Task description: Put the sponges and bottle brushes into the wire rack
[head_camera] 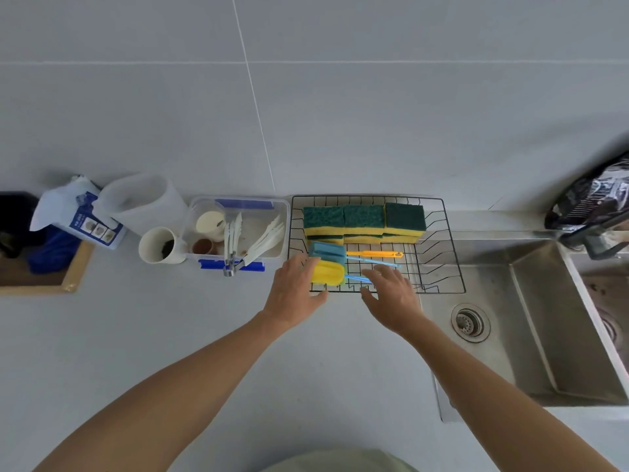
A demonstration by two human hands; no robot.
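Sponges [364,221], green on top and yellow beneath, stand in a row along the far side of the black wire rack [442,247], touching one another, with more stacked under them. Nearer the camera, inside the same rack, lie the bottle brushes: a blue-headed brush [326,251] and a yellow-headed brush [327,272] side by side at the rack's left end, their thin handles running rightward, and an orange handle [374,254] lying parallel beyond them. Left hand [295,289] rests at the rack's near-left corner, fingers extended and touching the yellow brush head without closing around it. Right hand [391,294] is spread open, palm down, over the rack's near edge above the blue handles, gripping nothing. Rack sits on a pale countertop [170,335], its right end reaching over a steel sink [531,321]. Just left of the rack stands a clear plastic box [238,229] holding tongs and white utensils, then a white cup [160,245] and a pale jug [143,202].
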